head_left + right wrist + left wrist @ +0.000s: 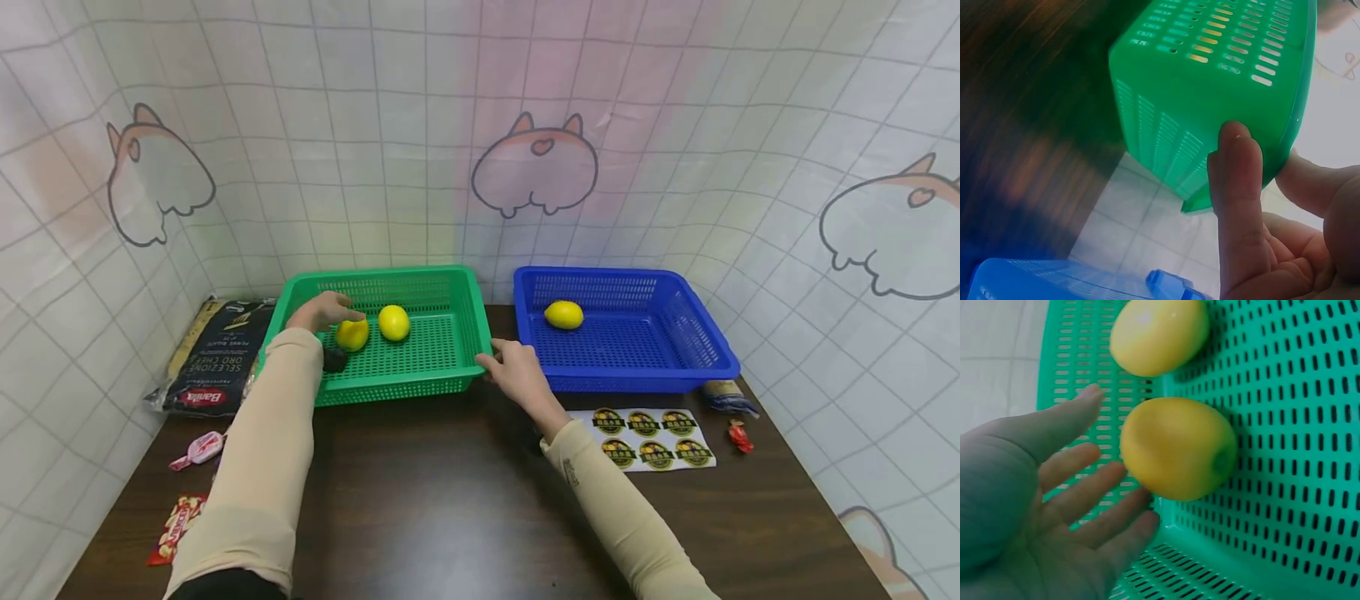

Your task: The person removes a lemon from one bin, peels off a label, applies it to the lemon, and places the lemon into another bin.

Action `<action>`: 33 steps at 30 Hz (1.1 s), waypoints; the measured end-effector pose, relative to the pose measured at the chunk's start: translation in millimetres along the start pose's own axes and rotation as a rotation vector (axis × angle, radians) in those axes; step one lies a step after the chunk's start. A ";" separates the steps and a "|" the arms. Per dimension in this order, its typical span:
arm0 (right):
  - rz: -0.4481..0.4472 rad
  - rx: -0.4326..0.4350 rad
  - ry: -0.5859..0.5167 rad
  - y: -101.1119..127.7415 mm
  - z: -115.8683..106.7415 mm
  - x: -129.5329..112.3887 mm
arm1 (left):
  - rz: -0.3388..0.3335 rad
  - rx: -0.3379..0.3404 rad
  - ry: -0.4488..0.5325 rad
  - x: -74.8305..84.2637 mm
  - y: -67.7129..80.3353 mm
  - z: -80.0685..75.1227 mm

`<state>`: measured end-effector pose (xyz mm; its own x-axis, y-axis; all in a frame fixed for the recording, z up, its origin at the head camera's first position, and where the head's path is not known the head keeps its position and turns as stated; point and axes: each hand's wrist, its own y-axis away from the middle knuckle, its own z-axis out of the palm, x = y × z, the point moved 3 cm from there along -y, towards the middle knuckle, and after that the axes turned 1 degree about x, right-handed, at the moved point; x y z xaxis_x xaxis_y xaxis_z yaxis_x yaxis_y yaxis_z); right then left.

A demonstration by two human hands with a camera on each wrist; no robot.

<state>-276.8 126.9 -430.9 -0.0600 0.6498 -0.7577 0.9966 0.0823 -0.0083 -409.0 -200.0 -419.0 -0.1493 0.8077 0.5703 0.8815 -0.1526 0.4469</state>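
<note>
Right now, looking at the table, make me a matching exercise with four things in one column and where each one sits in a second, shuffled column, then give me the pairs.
Things
1. Barilla pasta bag
2. sticker sheet
3. lone lemon
4. left hand

Places
A. inside the blue basket
B. in the green basket, at the nearer of two lemons
C. on the table left of the green basket
D. on the table in front of the blue basket

Pairs: 1-C, 2-D, 3-A, 4-B
</note>
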 end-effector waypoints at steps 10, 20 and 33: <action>-0.003 0.007 0.005 3.1 1.5 -2.1 | -0.059 -0.055 -0.053 -10.5 -6.3 19.4; -0.022 0.040 -0.048 4.8 0.4 0.7 | 0.036 -0.107 0.009 -4.8 -7.6 19.4; -0.028 0.081 -0.104 2.4 1.5 4.8 | 0.376 -0.087 0.298 33.0 26.0 -1.8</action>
<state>-274.6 129.1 -435.6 -0.0860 0.5656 -0.8202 0.9962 0.0350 -0.0803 -391.8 -178.3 -387.3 0.0394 0.4915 0.8700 0.8600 -0.4600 0.2209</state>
